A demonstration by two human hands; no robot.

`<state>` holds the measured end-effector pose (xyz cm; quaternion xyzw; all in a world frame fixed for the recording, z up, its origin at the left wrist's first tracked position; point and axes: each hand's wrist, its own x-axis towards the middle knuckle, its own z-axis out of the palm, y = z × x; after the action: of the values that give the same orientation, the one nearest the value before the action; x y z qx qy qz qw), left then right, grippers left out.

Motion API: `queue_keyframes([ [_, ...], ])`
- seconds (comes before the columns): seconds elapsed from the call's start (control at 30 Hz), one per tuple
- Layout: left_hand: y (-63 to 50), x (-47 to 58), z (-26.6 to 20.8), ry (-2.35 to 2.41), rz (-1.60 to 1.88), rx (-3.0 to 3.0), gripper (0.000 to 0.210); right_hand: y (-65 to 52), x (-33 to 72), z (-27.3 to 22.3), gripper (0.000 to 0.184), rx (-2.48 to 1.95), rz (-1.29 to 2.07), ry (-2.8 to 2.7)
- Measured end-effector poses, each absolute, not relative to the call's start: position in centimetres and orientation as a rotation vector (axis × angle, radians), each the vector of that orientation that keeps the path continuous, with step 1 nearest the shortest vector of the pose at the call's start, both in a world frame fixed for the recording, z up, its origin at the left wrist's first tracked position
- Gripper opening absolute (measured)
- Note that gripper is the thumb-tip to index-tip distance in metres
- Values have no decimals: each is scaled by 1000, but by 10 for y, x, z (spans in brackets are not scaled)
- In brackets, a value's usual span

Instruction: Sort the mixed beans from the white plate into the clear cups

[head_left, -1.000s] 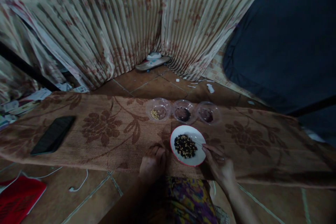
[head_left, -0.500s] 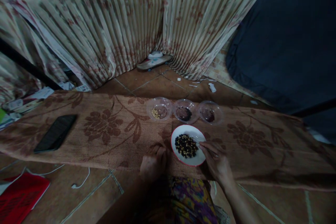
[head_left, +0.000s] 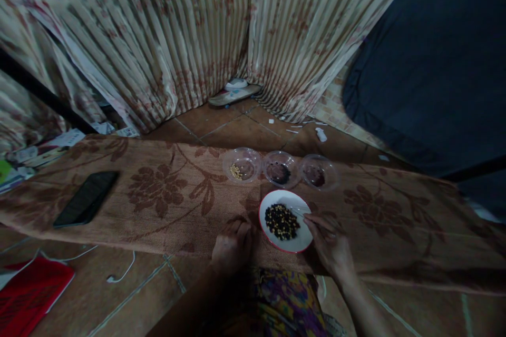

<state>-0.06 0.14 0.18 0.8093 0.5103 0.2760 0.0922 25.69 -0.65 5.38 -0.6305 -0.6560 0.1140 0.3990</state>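
Observation:
A white plate (head_left: 301, 237) with a red rim holds a heap of mixed black and pale yellow beans (head_left: 282, 221). At its right edge, my right hand (head_left: 330, 242) pinches slim metal tweezers (head_left: 297, 211), whose tips point over the plate toward the heap. My left hand (head_left: 232, 245) rests with curled fingers on the cloth left of the plate, holding nothing that I can see. Behind the plate stand three clear plastic bowls in a row: the left bowl (head_left: 250, 159) has pale beans, the middle bowl (head_left: 279, 158) black ones, the right bowl (head_left: 331, 172) dark reddish ones.
A brown flowered cloth (head_left: 213, 205) covers the long narrow table. A black phone (head_left: 86, 199) lies at its left, near stacked papers (head_left: 51, 147). Beyond are a skateboard (head_left: 233, 96) on the tiled floor and striped curtains (head_left: 190, 37). A red bag (head_left: 37, 289) lies lower left.
The whole view has shifted slightly. My right hand keeps its pinch on the tweezers at the plate's right side, and my left hand stays where it was.

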Motion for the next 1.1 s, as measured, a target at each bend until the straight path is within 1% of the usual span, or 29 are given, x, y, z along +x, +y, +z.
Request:
queue_keyframes([
  [0.27, 1, 0, 2, 1531, 804, 2410, 16, -10, 256, 55, 18, -1566, 264, -1793],
  [0.6, 0, -1, 2, 1526, 778, 2398, 17, -10, 259, 47, 21, -1581, 264, -1776],
  [0.73, 1, -1, 0, 1523, 794, 2395, 19, -12, 259, 46, 23, -1611, 308, -1715],
  [0.93, 1, -1, 0, 1537, 791, 2405, 16, -15, 258, 49, 24, -1636, 389, -1569],
  [1.1, 0, 0, -3, 1536, 816, 2391, 12, 6, 241, 68, 25, -1606, 452, -1307],
])
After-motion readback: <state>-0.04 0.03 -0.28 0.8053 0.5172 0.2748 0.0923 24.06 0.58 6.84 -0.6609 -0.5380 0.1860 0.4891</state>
